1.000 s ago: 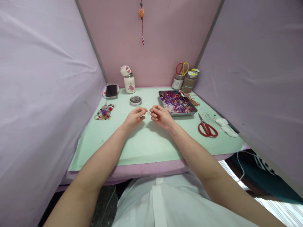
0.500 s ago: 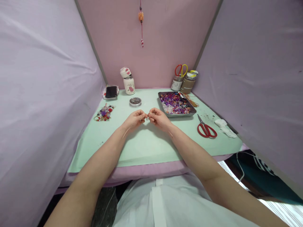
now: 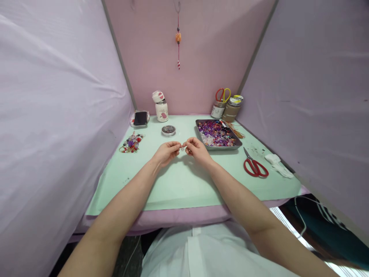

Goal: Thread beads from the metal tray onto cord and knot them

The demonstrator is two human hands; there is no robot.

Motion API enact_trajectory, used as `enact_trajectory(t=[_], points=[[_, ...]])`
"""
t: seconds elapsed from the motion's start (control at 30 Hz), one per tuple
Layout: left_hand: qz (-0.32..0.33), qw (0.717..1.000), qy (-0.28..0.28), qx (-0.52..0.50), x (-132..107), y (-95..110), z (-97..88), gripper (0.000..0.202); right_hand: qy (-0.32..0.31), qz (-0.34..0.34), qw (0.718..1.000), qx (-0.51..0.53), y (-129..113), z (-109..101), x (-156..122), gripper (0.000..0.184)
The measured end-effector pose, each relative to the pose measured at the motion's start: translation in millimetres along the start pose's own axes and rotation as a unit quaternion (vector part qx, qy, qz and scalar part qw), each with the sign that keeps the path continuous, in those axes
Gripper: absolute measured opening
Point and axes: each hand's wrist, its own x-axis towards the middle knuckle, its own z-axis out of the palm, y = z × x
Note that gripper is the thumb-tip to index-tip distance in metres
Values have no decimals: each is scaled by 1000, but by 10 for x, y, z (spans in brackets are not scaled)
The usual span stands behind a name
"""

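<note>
Both hands meet over the middle of the table, fingertips almost touching. Between them shows a small clear bead [image 3: 182, 149]; any thread on it is too fine to make out. My left hand [image 3: 169, 151] pinches at the bead with thumb and forefinger. From the other side, my right hand [image 3: 196, 149] is also closed in a pinch on it, its other fingers curled. Just beyond the right hand lies a dark tray [image 3: 219, 148] of loose purple, clear, orange and dark beads. A round tin [image 3: 168, 130] of small dark bits sits beyond the left hand.
Red-handled scissors [image 3: 255, 167] and a crumpled white cloth [image 3: 279, 166] lie at right. Strung beads [image 3: 132, 142] and a phone [image 3: 140, 118] are at left. Behind stand a white bottle [image 3: 162, 111], a jar [image 3: 217, 110] holding scissors, and a brown jar [image 3: 231, 111]. A beaded pendant [image 3: 178, 37] hangs on the back wall.
The whole view has shifted, so the scene sits slightly lower and further right. Both hands stay together in a pinch; the right fingertips have shifted slightly around the clear bead.
</note>
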Motion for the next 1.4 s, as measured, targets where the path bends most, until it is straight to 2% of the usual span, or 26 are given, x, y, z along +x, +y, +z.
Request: enact_trajectory(t=[0.1,0.23,0.37,0.53,0.7,0.8,0.93,1.07,1.17,1.4], points=[[1,1000,24,18,11,-25,-9,28,18,-46,995,-91,34,-18,0,21],[2,998,33,61,8,-36,3,26,51,-140,967,-206,44,-41,-10,13],[-3,994,31,106,-12,-22,36,23,39,-177,944,-276,19,-47,-34,10],[15,978,9,206,-49,-10,54,24,12,-188,932,-310,-2,-24,-49,10],[48,967,19,250,-46,-3,37,27,36,-144,955,-258,31,-64,4,18],[62,966,30,251,-40,17,32,26,34,-102,960,-257,49,-110,39,24],[80,964,32,250,-45,34,39,25,11,-81,956,-282,39,-121,37,18],[87,968,41,231,-33,13,33,22,45,-126,944,-301,11,-71,-1,15],[64,975,61,205,-15,-10,19,19,56,-173,931,-316,-8,-29,-34,12],[-3,993,61,101,-25,24,-5,23,24,-223,910,-348,-37,-2,-77,13]])
